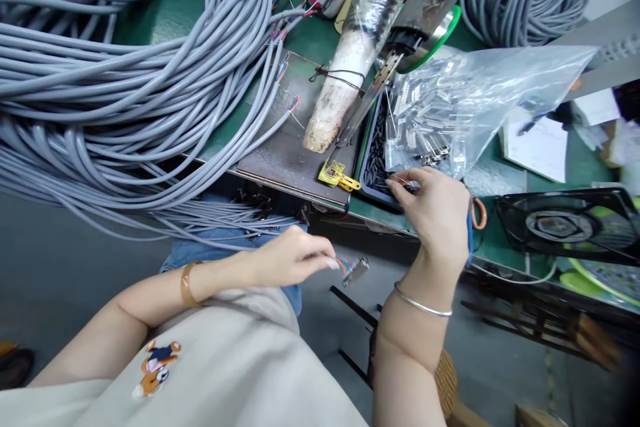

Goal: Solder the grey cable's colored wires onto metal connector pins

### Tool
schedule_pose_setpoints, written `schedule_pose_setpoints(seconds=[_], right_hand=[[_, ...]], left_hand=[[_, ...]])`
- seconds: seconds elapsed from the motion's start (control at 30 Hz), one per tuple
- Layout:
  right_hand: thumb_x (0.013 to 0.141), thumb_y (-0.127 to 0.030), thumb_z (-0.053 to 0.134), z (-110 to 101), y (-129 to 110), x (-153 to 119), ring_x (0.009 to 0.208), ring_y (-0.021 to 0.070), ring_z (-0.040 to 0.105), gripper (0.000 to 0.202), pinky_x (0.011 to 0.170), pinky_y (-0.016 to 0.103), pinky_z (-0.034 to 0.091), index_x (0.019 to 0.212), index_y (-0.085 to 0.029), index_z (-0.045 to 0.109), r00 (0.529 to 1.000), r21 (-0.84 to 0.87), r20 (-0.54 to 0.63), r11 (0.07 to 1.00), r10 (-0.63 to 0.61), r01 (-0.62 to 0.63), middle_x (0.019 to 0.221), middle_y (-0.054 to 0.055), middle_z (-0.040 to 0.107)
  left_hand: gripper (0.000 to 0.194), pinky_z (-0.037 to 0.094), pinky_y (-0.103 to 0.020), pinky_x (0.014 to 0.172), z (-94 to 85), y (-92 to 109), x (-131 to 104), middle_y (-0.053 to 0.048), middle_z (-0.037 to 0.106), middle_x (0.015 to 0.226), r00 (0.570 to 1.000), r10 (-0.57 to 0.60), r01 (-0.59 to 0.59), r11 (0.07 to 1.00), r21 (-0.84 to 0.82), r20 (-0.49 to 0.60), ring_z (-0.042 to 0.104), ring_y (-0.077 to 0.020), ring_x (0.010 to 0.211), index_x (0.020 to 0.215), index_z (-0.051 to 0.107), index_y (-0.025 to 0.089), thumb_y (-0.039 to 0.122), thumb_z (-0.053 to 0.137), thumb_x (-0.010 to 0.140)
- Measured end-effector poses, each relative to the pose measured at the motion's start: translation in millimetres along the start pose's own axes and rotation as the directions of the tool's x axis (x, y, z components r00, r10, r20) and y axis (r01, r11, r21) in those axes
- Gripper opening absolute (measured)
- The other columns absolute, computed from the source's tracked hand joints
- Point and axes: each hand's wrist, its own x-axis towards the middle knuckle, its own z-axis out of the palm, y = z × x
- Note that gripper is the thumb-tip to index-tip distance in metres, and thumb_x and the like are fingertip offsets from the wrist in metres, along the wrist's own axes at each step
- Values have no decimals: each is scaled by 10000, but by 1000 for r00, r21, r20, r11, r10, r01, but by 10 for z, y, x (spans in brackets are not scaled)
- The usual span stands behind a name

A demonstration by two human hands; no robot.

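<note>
1. Left hand (290, 257) below the bench (165, 13) edge, over the lap – fingertips pinched narrow on the stripped end of a grey cable (240, 230), coloured wires fanned toward a small metal connector (356, 270) at their tips; kept low, likely for slack from the cable bundle (90, 93)
2. Right hand (437, 213) at the bench edge, thumb and forefinger closed on a tiny metal piece just beside the dark tray (375, 160) – parts kept within short reach
3. Clear bag of metal shells (450, 107) lying open-mouthed next to the tray, apparently as refill stock
4. Yellow clip (337, 177) on the dark plate (285, 147), beside the wrapped tool (350, 60), well apart from both hands
</note>
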Motion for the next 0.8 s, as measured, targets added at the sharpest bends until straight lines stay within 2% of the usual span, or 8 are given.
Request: schedule_pose_setpoints(seconds=[0.03,0.1,0.17,0.23,0.33,0.53,0.7,0.8], right_hand=[[910,-319,660,-2,23,24,624,170,504,186,663,332,301,797,-192,735,1000,1,6,1000,-10,10,819,72,719],[886,-313,683,-14,66,69,598,159,486,159,657,334,302,774,-206,717,999,12,32,1000,-18,18,810,55,712],[863,-309,689,-28,103,114,589,160,488,147,653,338,309,756,-210,702,997,45,70,999,-34,30,774,45,698],[844,-316,680,-36,130,157,599,169,499,144,649,339,316,745,-212,699,994,70,98,997,-44,37,729,40,679],[824,-326,652,-38,145,199,622,175,507,144,645,335,320,753,-215,709,992,83,108,995,-62,53,734,45,679],[766,-263,639,-50,88,177,602,155,507,63,651,326,343,728,-213,645,993,130,110,991,-39,24,723,22,656],[818,-289,652,-85,13,-28,522,128,449,93,634,321,361,766,-220,618,993,203,-107,979,53,-30,606,-40,543],[856,-363,691,-130,-134,-261,428,102,357,172,555,307,330,786,-219,630,940,359,-289,931,182,-70,505,-86,428]], left_hand=[[249,378,-207,530,-83,-1,0,2,666,635,995,-90,85,991,-102,-45,505,-86,526,944,770,115,298,605,984],[257,363,-196,513,-267,5,-2,-3,659,649,961,-212,168,959,-229,-180,491,-80,542,910,776,102,330,660,931],[264,332,-188,500,-420,12,-10,5,627,633,929,-258,192,949,-249,-267,451,-69,544,884,775,99,352,701,895],[246,311,-183,496,-502,18,-19,18,591,610,913,-273,204,949,-239,-304,421,-61,543,866,772,95,334,713,876],[200,325,-174,503,-504,28,-16,23,576,599,903,-274,204,951,-230,-330,422,-59,551,823,754,98,292,716,850],[182,402,-164,519,-417,52,44,-1,632,667,873,-320,197,922,-334,-368,502,-56,543,816,697,101,280,734,826],[187,351,-149,481,-382,41,65,8,608,684,860,-313,169,920,-353,-402,455,-34,521,864,691,97,275,738,834],[179,347,-151,472,-359,49,74,7,601,682,857,-293,154,930,-333,-424,444,-32,514,851,683,99,273,726,841]])
